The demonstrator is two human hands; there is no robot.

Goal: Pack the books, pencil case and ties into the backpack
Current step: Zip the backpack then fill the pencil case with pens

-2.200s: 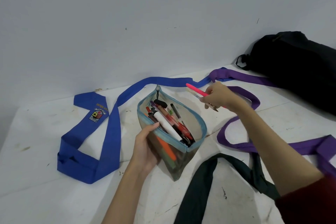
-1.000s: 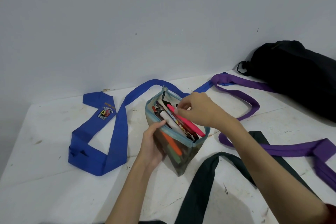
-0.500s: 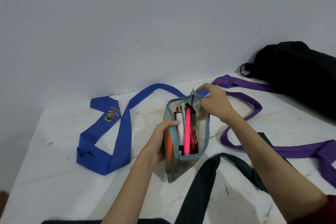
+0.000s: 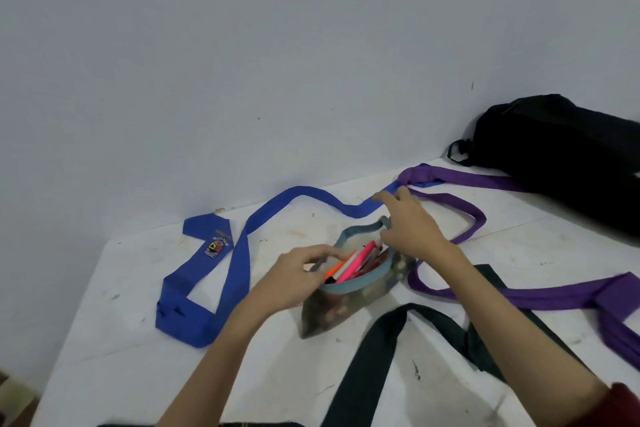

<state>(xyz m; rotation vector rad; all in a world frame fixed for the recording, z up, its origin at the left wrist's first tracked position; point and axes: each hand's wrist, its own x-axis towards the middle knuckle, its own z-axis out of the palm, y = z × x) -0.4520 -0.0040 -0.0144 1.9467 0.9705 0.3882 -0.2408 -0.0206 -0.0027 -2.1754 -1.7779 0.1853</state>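
A grey pencil case [image 4: 341, 305] with a blue rim lies open on the white table [image 4: 114, 350], with pink, orange and red pens inside. My left hand [image 4: 294, 277] pinches its near left rim. My right hand [image 4: 410, 225] grips the far end of the rim at the zipper. A blue tie [image 4: 239, 253] with a badge lies to the left. To the right runs a purple tie [image 4: 540, 298], and a dark green tie [image 4: 377, 360] lies in front. The black backpack [image 4: 561, 152] rests at the far right against the wall.
A pale wall [image 4: 277, 62] rises right behind the table. The table's left edge drops off near the blue tie. No books are in view.
The pink pen that my right hand held has gone into the case. My right hand has shifted to the zipper end, and the case has turned and tipped to lie more across the table.
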